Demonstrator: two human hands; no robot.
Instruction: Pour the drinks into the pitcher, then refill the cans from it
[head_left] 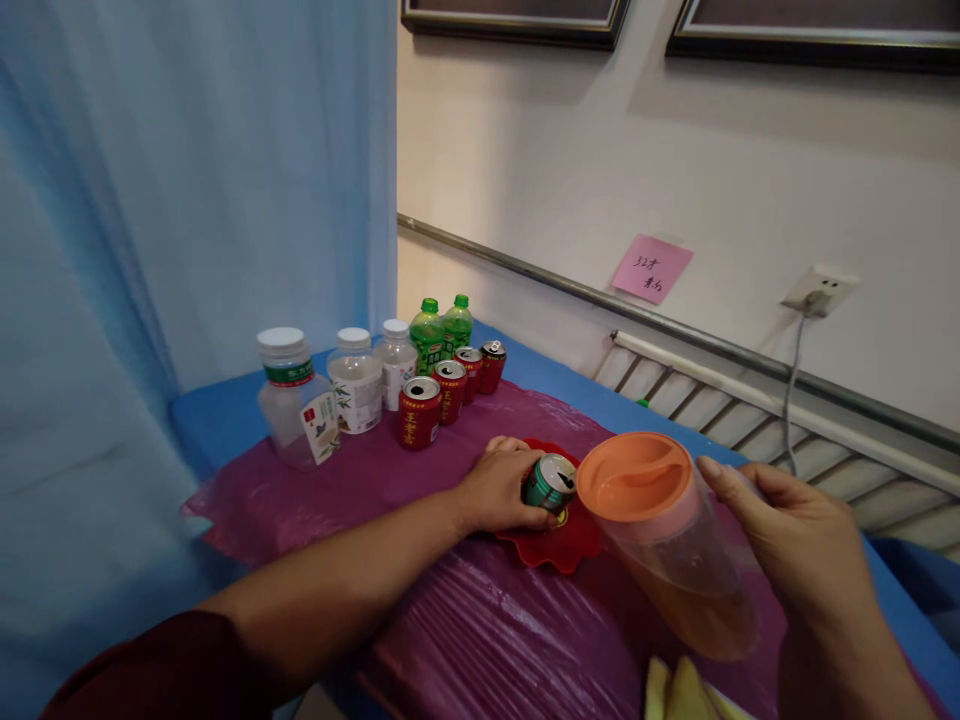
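Note:
My left hand [501,487] is wrapped round a green can [550,484] with an opened top, over a red scalloped mat [559,550]. To the right, my right hand [795,530] is closed at the far side of a clear pitcher [682,580] with an orange lid [636,475]; its handle is hidden. The pitcher leans, its lid close beside the can, and brownish liquid lies in its lower part. Beyond my left hand stand several red cans [420,412] in a slanting row.
Clear jars with white lids [360,385] and green bottles [429,338] stand behind the red cans. Purple plastic sheeting [480,620] covers the blue surface [225,390]. A yellow cloth [686,692] lies at the bottom edge. A radiator [697,385] runs along the wall.

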